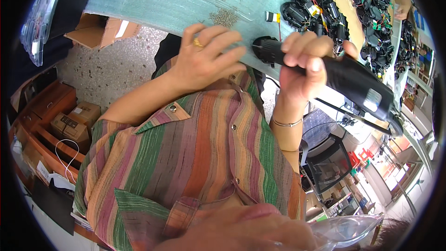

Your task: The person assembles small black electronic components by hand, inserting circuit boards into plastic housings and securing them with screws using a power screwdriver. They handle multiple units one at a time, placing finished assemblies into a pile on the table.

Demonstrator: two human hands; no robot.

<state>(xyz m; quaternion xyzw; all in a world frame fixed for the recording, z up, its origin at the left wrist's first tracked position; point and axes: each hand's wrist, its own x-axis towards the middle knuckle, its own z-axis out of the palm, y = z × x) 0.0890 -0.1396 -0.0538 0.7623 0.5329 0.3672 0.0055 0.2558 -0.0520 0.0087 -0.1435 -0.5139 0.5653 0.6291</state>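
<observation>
Gripping a black screwdriver (355, 83), the right hand (304, 69) is curled closed.

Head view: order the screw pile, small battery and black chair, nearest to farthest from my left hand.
From your left hand:
1. Screw pile, just beyond it.
2. Small battery, right of the screws.
3. Black chair, lower right.

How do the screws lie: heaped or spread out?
Heaped: most screws are bunched together in a pile just beyond the left hand, with a few strays at its edge.
</observation>
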